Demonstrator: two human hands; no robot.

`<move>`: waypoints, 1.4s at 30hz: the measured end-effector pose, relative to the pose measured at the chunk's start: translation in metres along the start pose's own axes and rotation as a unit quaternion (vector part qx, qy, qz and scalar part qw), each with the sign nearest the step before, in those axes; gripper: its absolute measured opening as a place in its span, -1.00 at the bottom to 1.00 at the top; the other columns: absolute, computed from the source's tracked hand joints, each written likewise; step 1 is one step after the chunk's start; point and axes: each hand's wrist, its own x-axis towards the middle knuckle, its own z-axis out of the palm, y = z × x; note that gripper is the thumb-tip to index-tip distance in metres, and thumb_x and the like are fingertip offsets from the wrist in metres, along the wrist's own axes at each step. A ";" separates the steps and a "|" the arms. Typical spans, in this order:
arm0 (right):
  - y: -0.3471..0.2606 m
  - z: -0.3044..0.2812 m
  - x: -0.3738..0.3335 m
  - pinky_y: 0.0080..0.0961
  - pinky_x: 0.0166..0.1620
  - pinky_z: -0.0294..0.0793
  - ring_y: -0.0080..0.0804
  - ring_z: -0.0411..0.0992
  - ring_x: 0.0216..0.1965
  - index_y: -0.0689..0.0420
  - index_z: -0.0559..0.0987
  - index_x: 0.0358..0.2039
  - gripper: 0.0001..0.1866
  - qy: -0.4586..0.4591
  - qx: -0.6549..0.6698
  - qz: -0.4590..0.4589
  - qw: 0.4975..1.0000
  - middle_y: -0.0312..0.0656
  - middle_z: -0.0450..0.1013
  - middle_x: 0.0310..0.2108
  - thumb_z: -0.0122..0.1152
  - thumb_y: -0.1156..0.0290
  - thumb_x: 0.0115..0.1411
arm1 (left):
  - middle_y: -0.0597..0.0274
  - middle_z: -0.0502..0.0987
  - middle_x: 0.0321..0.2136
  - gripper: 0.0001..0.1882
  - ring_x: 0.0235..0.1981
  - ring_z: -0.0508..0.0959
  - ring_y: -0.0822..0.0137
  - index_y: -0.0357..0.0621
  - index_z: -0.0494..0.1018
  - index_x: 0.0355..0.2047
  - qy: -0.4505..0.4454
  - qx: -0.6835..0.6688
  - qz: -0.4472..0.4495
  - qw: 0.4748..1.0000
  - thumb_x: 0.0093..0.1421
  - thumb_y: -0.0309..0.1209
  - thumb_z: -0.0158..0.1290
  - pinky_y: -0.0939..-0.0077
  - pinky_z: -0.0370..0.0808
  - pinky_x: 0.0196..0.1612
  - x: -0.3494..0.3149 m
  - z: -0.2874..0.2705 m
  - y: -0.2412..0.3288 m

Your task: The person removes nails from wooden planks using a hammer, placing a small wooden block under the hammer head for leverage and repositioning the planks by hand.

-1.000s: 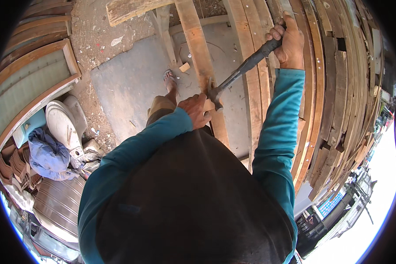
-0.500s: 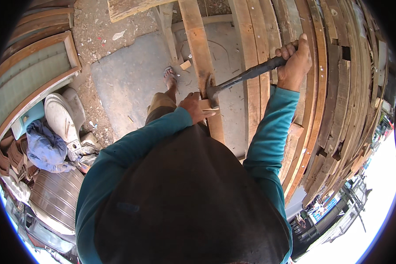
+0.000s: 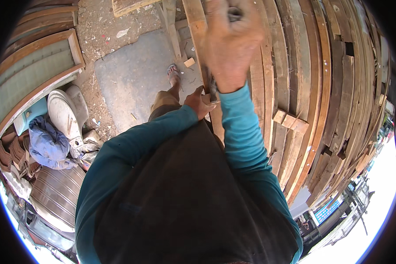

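My right hand is closed around the hammer's dark handle, whose butt end shows above the fist; the hand is blurred by motion. The hammer head shows below the fist, close to the fingers of my left hand. My left hand is closed, thumb and fingers apart around a small wooden block that they mostly hide. Beneath lies a long wooden plank, running away from my body. Both sleeves are teal.
To the right lie many long boards side by side, with a short wood piece across them. A wood offcut and a grey sheet are on the ground. At left are a framed panel and blue cloth.
My right hand with the hammer has swung left and up toward the camera, from over the right boards to above the plank. My left hand stays at the block.
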 end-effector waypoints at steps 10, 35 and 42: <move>-0.002 -0.003 0.025 -0.44 -0.51 0.28 -0.52 0.32 -0.61 0.19 0.46 -0.53 -0.68 -0.276 0.043 -0.049 0.959 -0.32 0.30 -0.66 0.23 0.33 0.34 | -0.18 0.57 -0.15 -0.27 -0.06 0.59 -0.20 -0.31 0.26 0.09 -0.024 0.048 0.060 0.997 0.08 -0.12 0.32 0.10 0.55 0.02 -0.049 -0.042 -0.002; 0.000 0.001 0.044 -0.51 -0.61 0.18 -0.61 0.23 -0.69 0.10 0.42 -0.60 -0.52 -0.091 -0.037 0.110 0.989 -0.37 0.27 -0.72 0.24 0.05 0.35 | -0.08 0.39 -0.14 -0.44 -0.08 0.41 -0.10 -0.25 0.38 -0.11 0.188 0.118 0.279 0.934 0.03 -0.21 0.38 0.08 0.40 0.02 0.003 -0.038 0.004; 0.002 -0.020 0.014 -0.46 -0.44 0.37 -0.51 0.38 -0.55 0.28 0.54 -0.48 -0.60 -0.085 0.076 0.053 0.992 -0.23 0.44 -0.62 0.37 0.18 0.25 | -0.06 0.38 -0.20 -0.42 -0.16 0.43 -0.08 -0.24 0.38 -0.17 0.191 0.154 0.272 0.931 0.03 -0.09 0.38 0.06 0.42 -0.04 -0.006 -0.035 0.017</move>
